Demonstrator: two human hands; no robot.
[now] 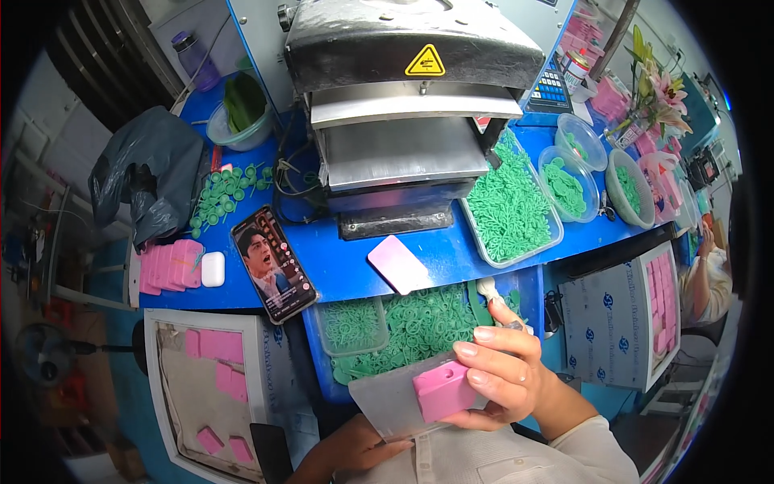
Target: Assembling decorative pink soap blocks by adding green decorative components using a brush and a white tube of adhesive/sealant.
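Observation:
My right hand (508, 375) is closed around a pink rectangular block (443, 390) with a small hole near its upper edge. A pale, rounded knob (487, 288) shows just beyond its fingertips; I cannot tell whether the hand also holds it. Behind the block, a translucent grey sheet (379, 397) is tilted in front of my chest. My left hand (363, 445) grips that sheet along its lower edge, its fingers partly hidden. Beyond both hands, a blue tray (321, 367) of small green pieces (427, 316) holds a smaller clear container (352, 327).
A press machine (407, 153) stands on the blue table (339, 262). A pink plate (398, 264) and a phone (274, 262) lie before it. Green pieces fill a clear bin (512, 202) at right. White-framed trays with pink blocks flank me at left (173, 403) and right (645, 323).

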